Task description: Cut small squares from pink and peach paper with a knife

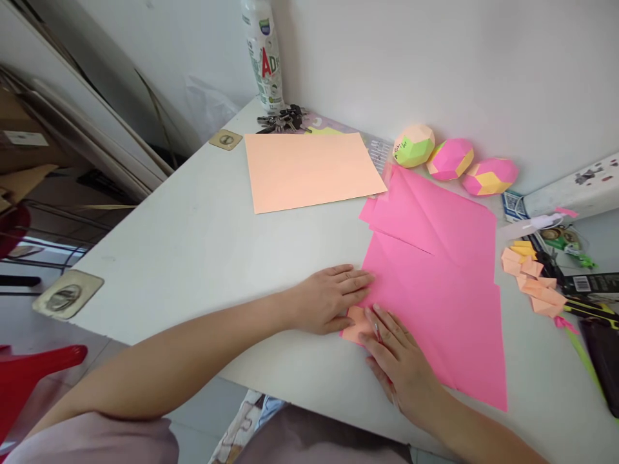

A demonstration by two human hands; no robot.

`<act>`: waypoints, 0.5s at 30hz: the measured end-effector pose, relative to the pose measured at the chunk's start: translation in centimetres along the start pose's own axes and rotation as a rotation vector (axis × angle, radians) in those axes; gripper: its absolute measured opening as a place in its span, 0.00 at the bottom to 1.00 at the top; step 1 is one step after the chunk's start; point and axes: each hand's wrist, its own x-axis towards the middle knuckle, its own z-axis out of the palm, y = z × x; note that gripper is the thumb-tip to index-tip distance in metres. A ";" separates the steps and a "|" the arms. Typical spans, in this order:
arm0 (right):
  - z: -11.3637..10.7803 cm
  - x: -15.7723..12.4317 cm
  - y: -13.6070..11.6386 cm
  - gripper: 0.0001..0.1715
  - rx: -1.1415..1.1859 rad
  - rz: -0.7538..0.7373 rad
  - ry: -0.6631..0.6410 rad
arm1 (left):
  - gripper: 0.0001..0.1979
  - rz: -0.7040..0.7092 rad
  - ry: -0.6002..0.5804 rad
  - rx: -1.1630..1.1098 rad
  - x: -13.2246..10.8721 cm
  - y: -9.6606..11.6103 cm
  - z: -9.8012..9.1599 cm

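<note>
A small peach paper piece point(356, 322) lies on the white table point(193, 245) at the near edge of a large pink sheet point(435, 283). My left hand point(329, 298) rests flat with fingers stretched out, its fingertips on the pink sheet's corner just above the peach piece. My right hand point(399, 364) lies flat on the pink sheet, fingers pressing down on the peach piece. Neither hand grips anything.
A peach sheet point(309, 169) lies further back, with keys point(283, 119) and a white bottle point(264, 55) behind it. Three paper polyhedra point(449, 158) sit by the wall. Folded peach pieces point(532, 280), pens and a power strip point(570, 190) crowd the right. A red chair point(33, 374) stands left.
</note>
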 end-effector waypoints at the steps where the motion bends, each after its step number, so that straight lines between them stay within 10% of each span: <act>1: 0.0 -0.1 0.1 0.20 0.006 -0.010 0.000 | 0.24 0.001 -0.004 -0.001 0.0 0.0 0.0; 15: 0.1 -0.1 1.3 0.31 -0.002 -0.144 -0.024 | 0.26 -0.007 -0.049 -0.003 0.0 -0.5 -0.4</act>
